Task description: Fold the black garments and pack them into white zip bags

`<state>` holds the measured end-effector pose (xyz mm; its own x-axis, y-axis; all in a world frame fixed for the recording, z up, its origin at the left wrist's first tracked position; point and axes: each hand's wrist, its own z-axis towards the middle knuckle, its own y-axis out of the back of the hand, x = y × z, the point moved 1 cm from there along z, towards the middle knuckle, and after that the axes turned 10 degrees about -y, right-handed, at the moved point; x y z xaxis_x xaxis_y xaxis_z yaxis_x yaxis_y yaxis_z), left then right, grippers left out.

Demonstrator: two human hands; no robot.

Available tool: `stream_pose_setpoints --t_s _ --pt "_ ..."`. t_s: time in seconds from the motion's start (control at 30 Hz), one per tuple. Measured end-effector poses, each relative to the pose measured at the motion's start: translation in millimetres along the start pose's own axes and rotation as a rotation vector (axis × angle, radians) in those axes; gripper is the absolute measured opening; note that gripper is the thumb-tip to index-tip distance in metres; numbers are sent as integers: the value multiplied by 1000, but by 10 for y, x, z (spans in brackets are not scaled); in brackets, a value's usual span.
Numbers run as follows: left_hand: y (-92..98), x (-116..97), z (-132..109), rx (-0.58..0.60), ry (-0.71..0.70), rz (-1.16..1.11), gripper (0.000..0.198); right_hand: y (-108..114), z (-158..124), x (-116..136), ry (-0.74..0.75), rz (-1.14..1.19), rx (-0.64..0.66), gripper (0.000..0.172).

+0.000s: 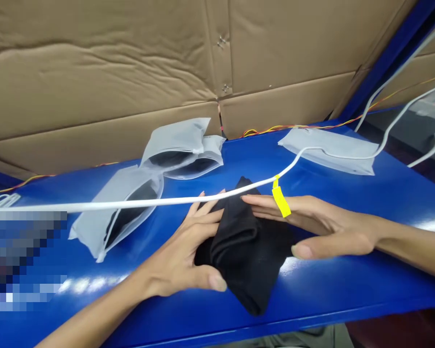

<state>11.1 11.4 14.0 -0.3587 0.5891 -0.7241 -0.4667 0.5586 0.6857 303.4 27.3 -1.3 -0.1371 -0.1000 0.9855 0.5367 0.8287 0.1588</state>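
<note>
Head camera view: a folded black cloth point(252, 261) lies on a glossy blue table point(333, 285) between the person's two bare hands, one narrow end pointing away and a wider, drooping fold nearest the wearer; on the left side of the black cloth, the left hand point(183, 258) is spread, its fingers fanned and reaching the cloth's left edge, its thumb held well away from them with the tip just beside the near fold, so the hand stands wide and pinches nothing that shows; on the right side of the black cloth, the right hand point(333, 227) has its fingers straight and together, tips at the cloth's far part, the thumb splayed out toward the cloth's right edge, again wide and not closed around anything; whether either thumb touches the fabric I cannot tell. A white cable point(130, 204) crosses in front of the black cloth's far end, and a yellow tag point(282, 201) hangs from it to the cloth's right, overlapping the right fingers in the view; left of the black cloth lies a frosted pouch point(105, 200) with a gaping, dark mouth; beyond the cloth and to its left sit two more pouches point(177, 135), also gaping; beyond it and to its right lies a flat pouch point(333, 137); farthest behind it stands a cardboard wall point(112, 72).
</note>
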Motion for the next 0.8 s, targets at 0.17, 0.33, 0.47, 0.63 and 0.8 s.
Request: stream_pose_setpoints --t_s 0.17,0.33,0.47,0.63,0.8 --pt "-86 12 -5 -259 252 -133 50 -70 2 -34 157 -459 -102 103" --pt "-76 125 -25 -546 330 -365 40 -116 116 -291 264 -860 -462 84" --pt "-67 100 26 -594 279 -428 40 -98 140 -359 198 -843 -623 65" --pt "-107 103 23 -586 278 -417 37 -101 120 -273 89 -586 -621 51" --pt "-143 145 0 -577 273 -359 39 -108 124 -294 151 -689 -724 57"
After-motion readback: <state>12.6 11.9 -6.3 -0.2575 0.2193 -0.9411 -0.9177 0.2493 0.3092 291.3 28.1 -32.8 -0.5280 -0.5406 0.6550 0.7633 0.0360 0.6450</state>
